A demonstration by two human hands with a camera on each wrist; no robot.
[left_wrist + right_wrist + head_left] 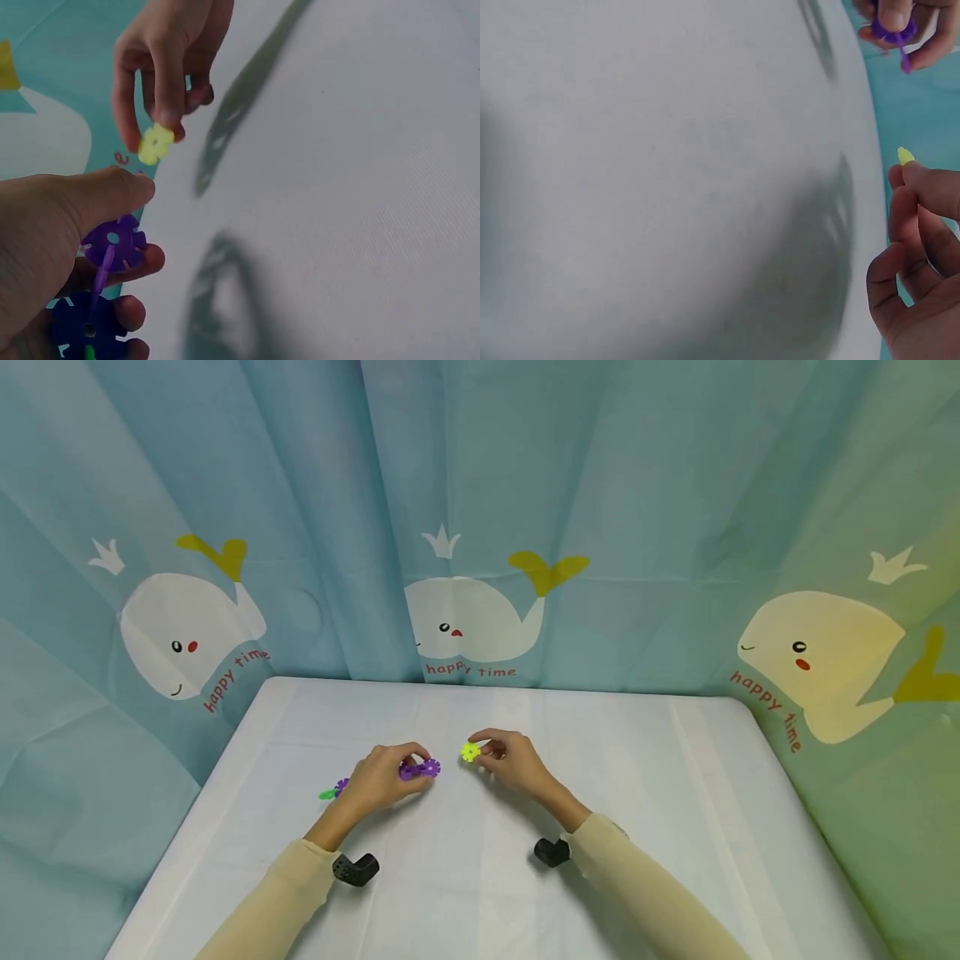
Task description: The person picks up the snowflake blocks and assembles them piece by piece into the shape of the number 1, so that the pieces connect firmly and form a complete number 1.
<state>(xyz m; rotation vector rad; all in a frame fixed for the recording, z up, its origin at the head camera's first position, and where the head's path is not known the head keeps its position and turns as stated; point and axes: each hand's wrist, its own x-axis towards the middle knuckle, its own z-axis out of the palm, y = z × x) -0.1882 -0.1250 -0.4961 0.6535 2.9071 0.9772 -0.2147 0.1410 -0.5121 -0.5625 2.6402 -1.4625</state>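
My left hand [384, 777] grips a chain of notched plastic snowflake discs above the table. Its purple discs [430, 767] stick out past the thumb and fingers, and a green disc [327, 794] trails at the other end by the wrist. In the left wrist view, a dark blue disc [88, 328] lies against the curled fingers below a purple disc [114, 241]. My right hand [517, 764] pinches one yellow snowflake disc [470, 752] between thumb and fingertips. A small gap separates the yellow disc from the purple end of the chain. The palm hides part of the chain.
A white table [465, 893] with rounded far corners stretches under both hands. Behind it hangs a blue-green curtain [645, 485] printed with whales. Black wrist devices [357, 869] sit at both cuffs, and the hands cast shadows on the tabletop.
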